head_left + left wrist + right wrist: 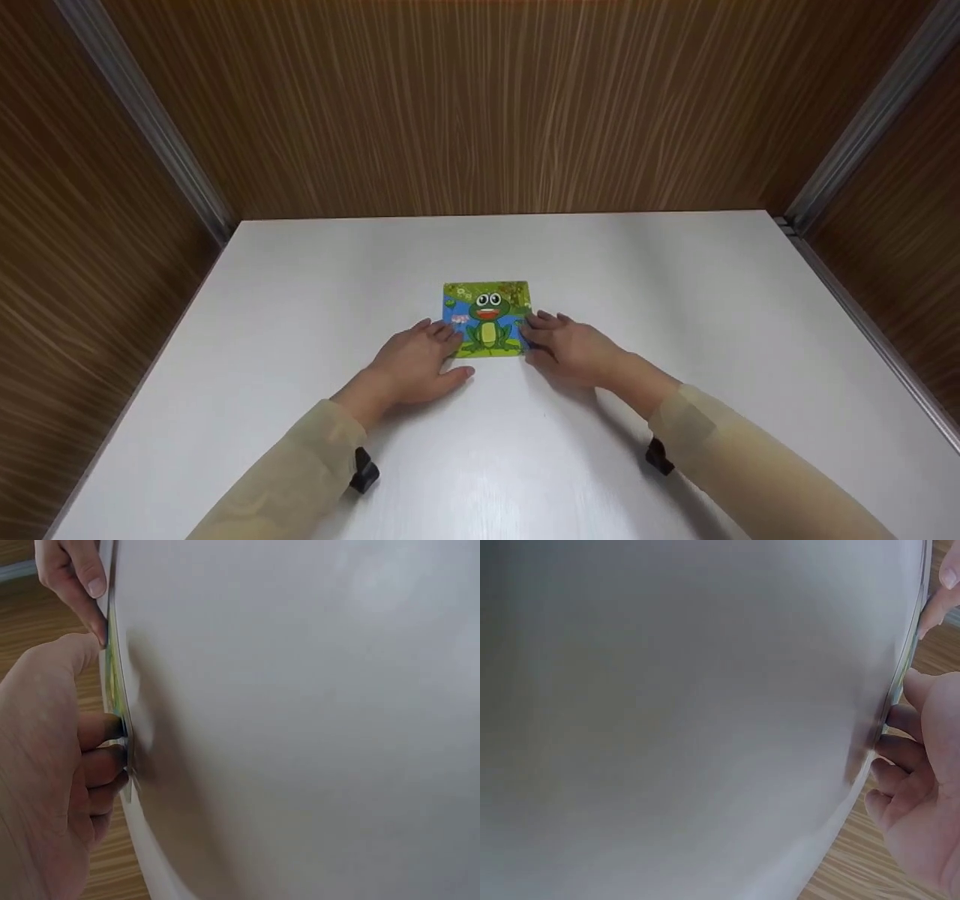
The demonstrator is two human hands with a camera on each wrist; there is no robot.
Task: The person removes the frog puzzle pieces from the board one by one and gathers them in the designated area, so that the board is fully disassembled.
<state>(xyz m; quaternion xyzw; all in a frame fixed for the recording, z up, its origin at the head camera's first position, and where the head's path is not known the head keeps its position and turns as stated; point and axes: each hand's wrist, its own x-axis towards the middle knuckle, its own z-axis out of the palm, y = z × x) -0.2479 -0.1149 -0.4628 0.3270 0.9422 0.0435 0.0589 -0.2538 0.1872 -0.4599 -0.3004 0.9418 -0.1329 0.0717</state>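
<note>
A frog picture (489,330) lies on the white table (337,277), about midway between its side edges, short of the far edge. The left hand (420,364) and right hand (581,351), fingers loose, touch and partly cover its sides. Wood-grain panels (480,112) rise beyond; metal strips (154,112) meet the far corners.

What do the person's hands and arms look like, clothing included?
The left hand and right hand are ungloved. The left sleeve and right sleeve are pale yellow. A small black fitting shows beneath each: left fitting, right fitting.
</note>
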